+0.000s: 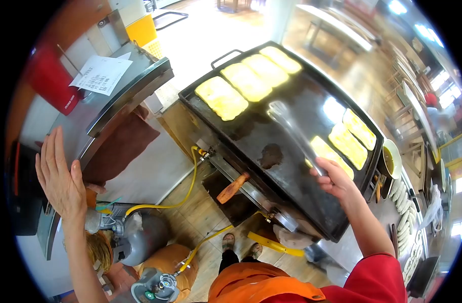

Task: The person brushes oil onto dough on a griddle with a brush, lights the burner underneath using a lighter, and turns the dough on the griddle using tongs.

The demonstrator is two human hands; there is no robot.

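Observation:
My right hand [334, 178] is closed round the handle of metal tongs [294, 132], which reach over a large black griddle [251, 129]. Several flat yellow pieces [222, 98] lie along the griddle's far left part. More yellow pieces [348, 144] lie at its right end, one of them partly behind my right hand. On the left, my left hand [61, 174] has its fingers stretched out by the edge of a metal counter [117, 91] and holds nothing.
Papers [100, 74] and a red box [54, 78] are on the left counter. Gas cylinders [149, 237] with yellow hoses [183, 194] stand below. A wooden handle [233, 188] sticks out from the griddle's front. A bowl [391, 159] and pale dough pieces [405, 209] are at right.

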